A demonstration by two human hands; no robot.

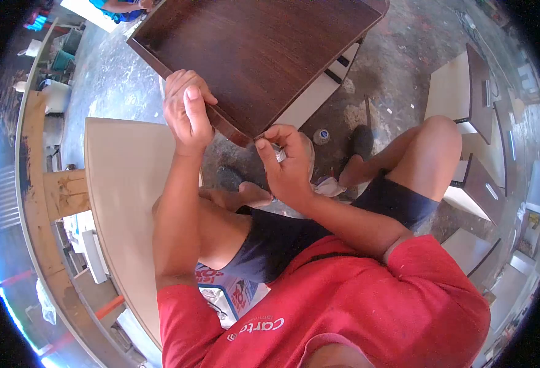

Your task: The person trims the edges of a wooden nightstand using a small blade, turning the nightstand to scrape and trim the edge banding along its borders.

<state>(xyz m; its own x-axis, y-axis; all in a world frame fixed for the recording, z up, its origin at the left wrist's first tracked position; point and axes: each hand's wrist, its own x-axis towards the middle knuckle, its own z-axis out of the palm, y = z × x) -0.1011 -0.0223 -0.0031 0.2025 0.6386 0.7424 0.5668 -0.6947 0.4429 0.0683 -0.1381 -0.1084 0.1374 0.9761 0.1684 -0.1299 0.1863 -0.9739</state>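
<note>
A dark brown wooden tray-like panel (251,55) with raised edges fills the top centre. My left hand (187,110) is closed around its near left edge, thumb raised. At the panel's near corner, my right hand (284,156) pinches the end of the brown edge strip (230,130) between thumb and fingertips. Something small and whitish shows at the fingers of my right hand, too small to make out. Beneath the panel a pale board with black strips (313,98) is partly visible.
A large pale board (129,202) stands to the left, beside a wooden frame (34,184). Brown and white drawer-like boxes (478,92) are at the right. A small round container (321,136) lies on the floor. Another person (120,6) is at the top left.
</note>
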